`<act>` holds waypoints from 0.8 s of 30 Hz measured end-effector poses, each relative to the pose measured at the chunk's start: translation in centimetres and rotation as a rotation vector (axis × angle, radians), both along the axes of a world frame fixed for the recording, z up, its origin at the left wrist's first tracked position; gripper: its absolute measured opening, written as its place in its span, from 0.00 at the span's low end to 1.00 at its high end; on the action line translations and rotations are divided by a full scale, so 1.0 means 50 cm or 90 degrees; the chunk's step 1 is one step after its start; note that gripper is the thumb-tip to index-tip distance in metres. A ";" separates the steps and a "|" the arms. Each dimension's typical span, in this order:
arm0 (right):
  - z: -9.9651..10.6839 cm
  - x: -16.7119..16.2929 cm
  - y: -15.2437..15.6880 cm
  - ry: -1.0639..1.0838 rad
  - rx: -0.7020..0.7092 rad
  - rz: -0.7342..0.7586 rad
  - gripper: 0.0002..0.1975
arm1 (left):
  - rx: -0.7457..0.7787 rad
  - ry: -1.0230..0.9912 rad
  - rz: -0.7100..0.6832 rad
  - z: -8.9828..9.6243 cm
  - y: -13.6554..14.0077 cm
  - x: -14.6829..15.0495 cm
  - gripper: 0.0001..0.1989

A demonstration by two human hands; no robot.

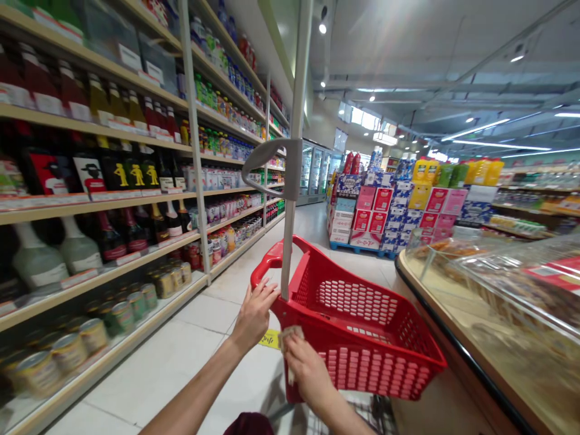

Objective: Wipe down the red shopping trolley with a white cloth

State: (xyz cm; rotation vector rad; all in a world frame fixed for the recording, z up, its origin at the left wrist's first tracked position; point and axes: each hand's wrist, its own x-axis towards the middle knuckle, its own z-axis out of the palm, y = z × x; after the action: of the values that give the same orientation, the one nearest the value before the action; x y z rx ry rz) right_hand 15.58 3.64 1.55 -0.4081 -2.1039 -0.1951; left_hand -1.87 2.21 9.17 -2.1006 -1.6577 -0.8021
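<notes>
A red plastic shopping basket [362, 338] with perforated walls stands in front of me, with nothing visible in the part of its inside that shows. My left hand [254, 314] is closed on the basket's near left corner, just below its red handle [267, 266]. In my right hand [308, 368] is a crumpled beige cloth [292, 335], pressed against the outside of the basket's near end. A tall metal pole [294, 90] with a grey grip [272, 163] rises from that same end. The palms and some fingertips are hidden.
Shelves [136, 266] of bottles and cans line the left side. A glass-topped display counter [453, 338] stands close on the right, near the basket. Stacked drink cartons [371, 211] on a blue pallet [357, 249] are ahead. Tiled floor [208, 314] runs along the aisle.
</notes>
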 end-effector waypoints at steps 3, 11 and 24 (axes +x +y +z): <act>0.013 0.000 -0.012 0.033 -0.053 -0.008 0.17 | 0.006 0.026 0.003 -0.003 0.002 0.001 0.29; 0.045 0.064 0.065 0.077 -0.221 -0.159 0.26 | 0.187 0.043 -0.010 -0.022 -0.006 0.081 0.29; -0.014 0.117 0.052 0.063 -0.235 -0.220 0.32 | 0.021 0.057 -0.013 -0.075 0.024 0.183 0.22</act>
State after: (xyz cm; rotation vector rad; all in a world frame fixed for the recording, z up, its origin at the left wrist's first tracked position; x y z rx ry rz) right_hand 21.42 6.22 0.82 -0.9837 -1.9583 0.0172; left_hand 7.30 3.43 5.42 -2.1020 -1.5679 -0.7255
